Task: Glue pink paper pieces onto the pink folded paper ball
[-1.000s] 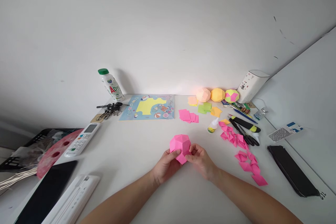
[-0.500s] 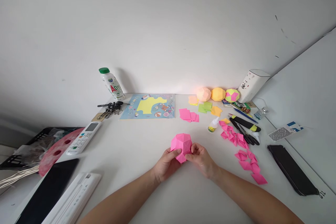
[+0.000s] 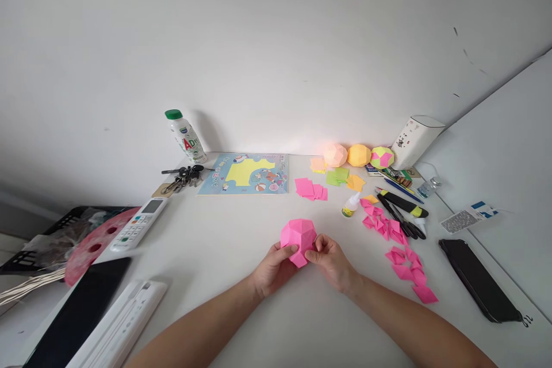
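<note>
A pink folded-paper ball (image 3: pixel 298 234), faceted and partly built, is held just above the white table (image 3: pixel 224 241) between both hands. My left hand (image 3: pixel 273 270) grips its lower left side with fingers curled around it. My right hand (image 3: pixel 331 260) pinches its lower right edge. To the right of my hands lies a trail of several small pink folded paper units (image 3: pixel 399 247). Flat pink paper squares (image 3: pixel 309 189) lie further back, beyond the ball.
Against the wall stand a green-capped bottle (image 3: pixel 183 137), three finished paper balls (image 3: pixel 357 156) and a white box (image 3: pixel 414 141). Keys (image 3: pixel 181 177), a paper pack (image 3: pixel 245 174), a glue bottle (image 3: pixel 350 205), pens and scissors (image 3: pixel 401 210), a remote (image 3: pixel 138 223), a dark tablet (image 3: pixel 75 316) and a black case (image 3: pixel 478 280) surround the hands.
Both hands keep their hold on the pink ball with only tiny finger shifts. The view has drifted slightly.
</note>
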{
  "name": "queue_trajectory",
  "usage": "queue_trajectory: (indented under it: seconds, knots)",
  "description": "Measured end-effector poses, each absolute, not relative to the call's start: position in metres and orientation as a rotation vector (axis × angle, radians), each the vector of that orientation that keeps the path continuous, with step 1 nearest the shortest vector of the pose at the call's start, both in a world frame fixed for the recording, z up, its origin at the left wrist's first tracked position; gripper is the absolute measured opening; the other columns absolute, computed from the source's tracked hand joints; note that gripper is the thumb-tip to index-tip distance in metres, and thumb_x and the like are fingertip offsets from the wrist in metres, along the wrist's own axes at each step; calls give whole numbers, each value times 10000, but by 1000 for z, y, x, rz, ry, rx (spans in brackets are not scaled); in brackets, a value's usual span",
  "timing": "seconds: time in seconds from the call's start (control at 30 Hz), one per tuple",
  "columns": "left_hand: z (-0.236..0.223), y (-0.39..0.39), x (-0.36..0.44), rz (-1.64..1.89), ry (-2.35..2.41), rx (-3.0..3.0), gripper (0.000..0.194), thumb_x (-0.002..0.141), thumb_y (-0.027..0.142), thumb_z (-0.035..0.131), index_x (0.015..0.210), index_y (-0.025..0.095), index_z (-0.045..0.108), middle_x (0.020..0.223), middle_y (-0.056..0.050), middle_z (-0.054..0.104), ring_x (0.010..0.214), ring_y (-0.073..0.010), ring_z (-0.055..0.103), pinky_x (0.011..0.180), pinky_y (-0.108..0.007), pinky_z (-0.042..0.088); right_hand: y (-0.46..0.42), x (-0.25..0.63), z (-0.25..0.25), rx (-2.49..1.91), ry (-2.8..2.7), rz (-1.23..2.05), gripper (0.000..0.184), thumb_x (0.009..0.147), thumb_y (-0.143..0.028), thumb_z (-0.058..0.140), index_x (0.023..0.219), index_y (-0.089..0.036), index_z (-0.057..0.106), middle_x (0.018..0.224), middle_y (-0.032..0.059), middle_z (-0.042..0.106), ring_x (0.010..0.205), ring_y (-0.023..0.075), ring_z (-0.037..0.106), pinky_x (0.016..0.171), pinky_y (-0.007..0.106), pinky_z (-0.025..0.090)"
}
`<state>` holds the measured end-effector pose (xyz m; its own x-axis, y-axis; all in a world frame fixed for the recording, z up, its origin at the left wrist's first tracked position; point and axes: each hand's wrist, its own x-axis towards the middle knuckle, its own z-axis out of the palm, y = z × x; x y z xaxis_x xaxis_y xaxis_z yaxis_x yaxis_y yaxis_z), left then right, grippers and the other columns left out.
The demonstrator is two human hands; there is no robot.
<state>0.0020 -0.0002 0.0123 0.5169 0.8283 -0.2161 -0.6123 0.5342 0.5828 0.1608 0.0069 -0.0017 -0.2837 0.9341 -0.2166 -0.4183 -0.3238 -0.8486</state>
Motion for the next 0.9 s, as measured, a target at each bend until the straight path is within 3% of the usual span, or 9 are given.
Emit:
queue_trajectory:
  seconds: [0.27, 0.5, 0.67, 0.9]
  knots:
    - [12, 2, 3, 922, 513, 470, 244, 739, 263, 687, 928, 110, 674, 922, -124, 666, 931, -255, 590, 918, -395, 388, 7, 161, -2, -928, -824, 1777, 448, 560, -246, 829, 615, -198, 387, 619, -57, 449, 620, 109, 407, 605, 254, 315]
    - [8, 1, 4, 921, 513, 506, 270, 761, 250, 675, 986, 101, 668, 969, -137, 665, 953, -261, 590, 936, -408, 374, 8, 160, 2, -954, -805, 1781, 515, 495, -230, 852, 581, -200, 346, 578, -67, 403, 595, 106, 391, 586, 253, 307]
    - [9, 1, 3, 922, 511, 503, 254, 768, 255, 672, 977, 112, 670, 945, -124, 669, 918, -245, 597, 923, -410, 376, 9, 160, 2, -918, -777, 1802, 452, 523, -202, 843, 599, -194, 398, 602, -63, 436, 618, 108, 412, 606, 254, 310]
    - [8, 1, 2, 891, 525, 546, 298, 773, 271, 666, 1011, 92, 654, 978, -153, 664, 989, -287, 585, 932, -434, 381, 8, 160, 1, -895, -762, 1812, 476, 501, -203, 854, 582, -193, 385, 589, -68, 446, 609, 110, 413, 606, 259, 300]
